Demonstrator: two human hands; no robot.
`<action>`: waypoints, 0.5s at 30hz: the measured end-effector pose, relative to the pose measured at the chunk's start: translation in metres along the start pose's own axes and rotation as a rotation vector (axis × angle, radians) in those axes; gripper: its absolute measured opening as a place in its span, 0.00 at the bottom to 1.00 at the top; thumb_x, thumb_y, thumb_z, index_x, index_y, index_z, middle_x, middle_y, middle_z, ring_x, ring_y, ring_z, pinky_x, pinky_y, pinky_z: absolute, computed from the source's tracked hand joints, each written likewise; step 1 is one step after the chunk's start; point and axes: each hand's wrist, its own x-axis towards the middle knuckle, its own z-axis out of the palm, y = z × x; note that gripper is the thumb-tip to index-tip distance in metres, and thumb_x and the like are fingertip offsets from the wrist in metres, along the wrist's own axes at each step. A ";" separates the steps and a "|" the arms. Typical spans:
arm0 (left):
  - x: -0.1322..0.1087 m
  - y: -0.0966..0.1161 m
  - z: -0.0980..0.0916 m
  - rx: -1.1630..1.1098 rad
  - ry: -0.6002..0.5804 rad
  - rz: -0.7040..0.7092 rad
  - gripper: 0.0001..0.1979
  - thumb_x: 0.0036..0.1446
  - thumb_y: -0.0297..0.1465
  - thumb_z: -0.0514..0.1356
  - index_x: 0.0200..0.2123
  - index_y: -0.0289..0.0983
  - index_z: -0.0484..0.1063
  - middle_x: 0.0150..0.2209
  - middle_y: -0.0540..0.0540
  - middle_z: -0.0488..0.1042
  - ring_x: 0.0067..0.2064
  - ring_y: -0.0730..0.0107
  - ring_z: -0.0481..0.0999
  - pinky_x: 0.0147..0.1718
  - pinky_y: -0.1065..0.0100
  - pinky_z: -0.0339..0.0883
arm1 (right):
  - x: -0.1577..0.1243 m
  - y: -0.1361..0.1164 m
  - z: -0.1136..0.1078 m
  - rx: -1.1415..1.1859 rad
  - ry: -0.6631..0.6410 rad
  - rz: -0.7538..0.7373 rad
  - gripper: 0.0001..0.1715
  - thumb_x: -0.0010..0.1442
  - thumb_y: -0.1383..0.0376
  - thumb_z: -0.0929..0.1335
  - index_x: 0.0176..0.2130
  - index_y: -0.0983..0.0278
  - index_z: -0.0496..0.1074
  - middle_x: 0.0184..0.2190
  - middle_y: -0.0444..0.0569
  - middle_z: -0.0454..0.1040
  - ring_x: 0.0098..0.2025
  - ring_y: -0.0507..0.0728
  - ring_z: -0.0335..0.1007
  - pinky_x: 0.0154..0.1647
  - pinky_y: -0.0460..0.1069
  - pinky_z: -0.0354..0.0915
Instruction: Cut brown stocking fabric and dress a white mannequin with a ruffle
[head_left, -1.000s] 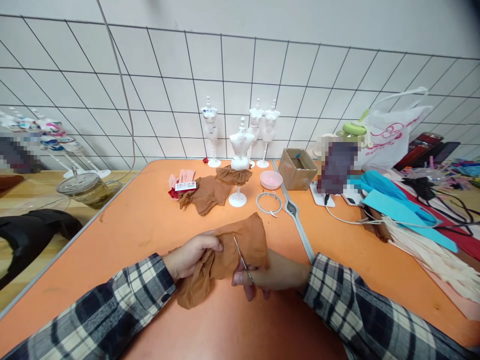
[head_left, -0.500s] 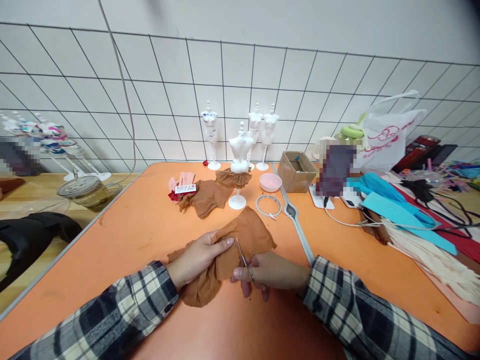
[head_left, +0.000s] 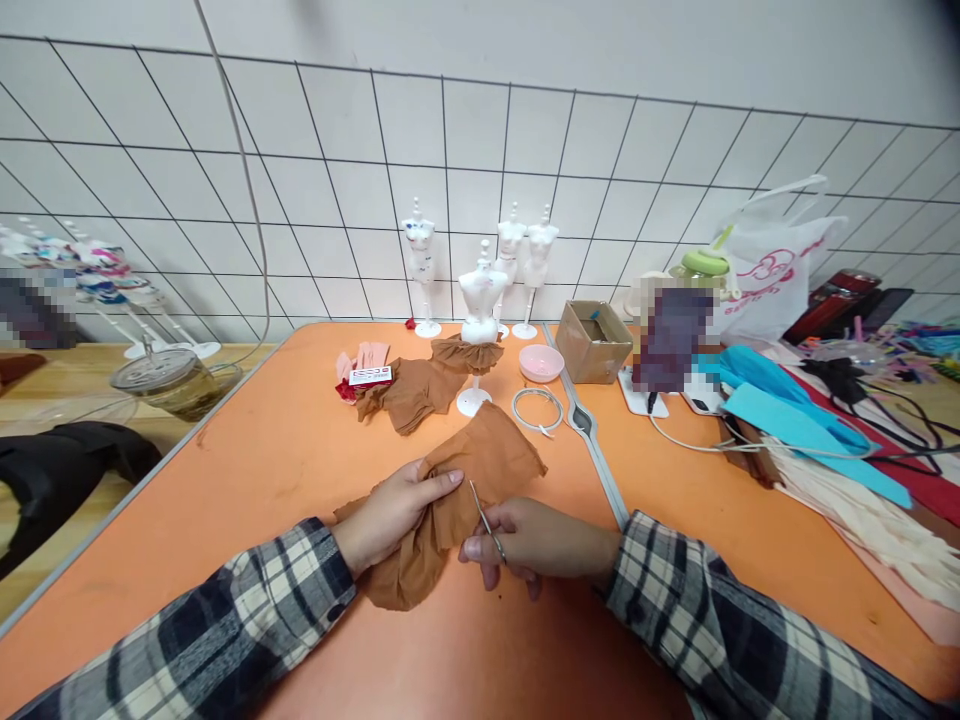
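Note:
My left hand [head_left: 397, 505] pinches a piece of brown fabric [head_left: 495, 450] between thumb and fingers, over the near middle of the table. The cloth hangs in folds below that hand and spreads out to the upper right. In my right hand [head_left: 517, 540] is a small pair of metal scissors [head_left: 484, 512], the blades pointing up and away along the cloth. Their tips lie close to my left thumb. Just beyond the fabric stands a white mini dress form [head_left: 482, 295] with a gathered brown ruffle [head_left: 466, 353] round its lower part.
More brown cloth [head_left: 412, 392] and a small labelled box [head_left: 370, 376] lie left of the dress form. To its right are a pink bowl [head_left: 541, 363], a ring of wire [head_left: 537, 408] and a cardboard box [head_left: 594, 342]. Blue fabric strips [head_left: 817, 430] and cables cover the right side.
The scissors have shifted slightly, and the cloth between my hands now falls differently, its flap near the blades less spread. Both hands keep their hold.

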 end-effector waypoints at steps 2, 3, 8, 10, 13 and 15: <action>-0.001 0.001 0.000 0.020 -0.111 0.004 0.16 0.59 0.35 0.62 0.47 0.31 0.74 0.40 0.37 0.80 0.38 0.56 0.80 0.40 0.58 0.72 | -0.002 -0.003 -0.001 -0.060 0.014 0.062 0.26 0.60 0.46 0.65 0.30 0.67 0.72 0.26 0.45 0.71 0.20 0.46 0.59 0.18 0.40 0.61; -0.001 0.001 0.000 0.033 -0.159 0.004 0.15 0.59 0.34 0.62 0.47 0.31 0.75 0.40 0.36 0.80 0.39 0.56 0.80 0.42 0.58 0.72 | -0.003 -0.004 -0.001 -0.082 0.023 0.087 0.28 0.60 0.46 0.64 0.28 0.68 0.72 0.25 0.45 0.70 0.20 0.46 0.59 0.18 0.41 0.61; -0.001 0.000 -0.001 0.063 -0.190 -0.019 0.15 0.61 0.35 0.60 0.46 0.31 0.76 0.38 0.37 0.81 0.35 0.58 0.79 0.39 0.58 0.72 | -0.005 -0.006 -0.001 -0.129 0.039 0.093 0.29 0.60 0.45 0.64 0.26 0.67 0.72 0.29 0.47 0.74 0.19 0.46 0.60 0.20 0.43 0.62; -0.001 0.000 -0.001 0.073 -0.186 -0.029 0.16 0.60 0.36 0.60 0.46 0.31 0.76 0.38 0.37 0.81 0.35 0.56 0.79 0.37 0.59 0.72 | -0.003 -0.003 0.000 -0.138 0.049 0.086 0.30 0.60 0.45 0.63 0.25 0.67 0.72 0.29 0.47 0.75 0.18 0.46 0.61 0.20 0.43 0.62; 0.000 0.000 -0.001 0.077 -0.171 -0.013 0.16 0.60 0.36 0.61 0.46 0.31 0.75 0.40 0.37 0.80 0.37 0.56 0.80 0.39 0.60 0.71 | 0.001 0.002 0.003 -0.111 0.076 0.087 0.28 0.60 0.45 0.64 0.26 0.66 0.71 0.30 0.48 0.75 0.20 0.47 0.64 0.20 0.42 0.62; 0.000 0.000 0.000 0.071 -0.153 -0.002 0.16 0.60 0.35 0.61 0.47 0.31 0.75 0.41 0.38 0.80 0.38 0.57 0.80 0.42 0.59 0.71 | 0.002 0.002 0.004 -0.096 0.077 0.120 0.26 0.60 0.47 0.65 0.25 0.66 0.69 0.28 0.47 0.75 0.21 0.47 0.65 0.21 0.41 0.63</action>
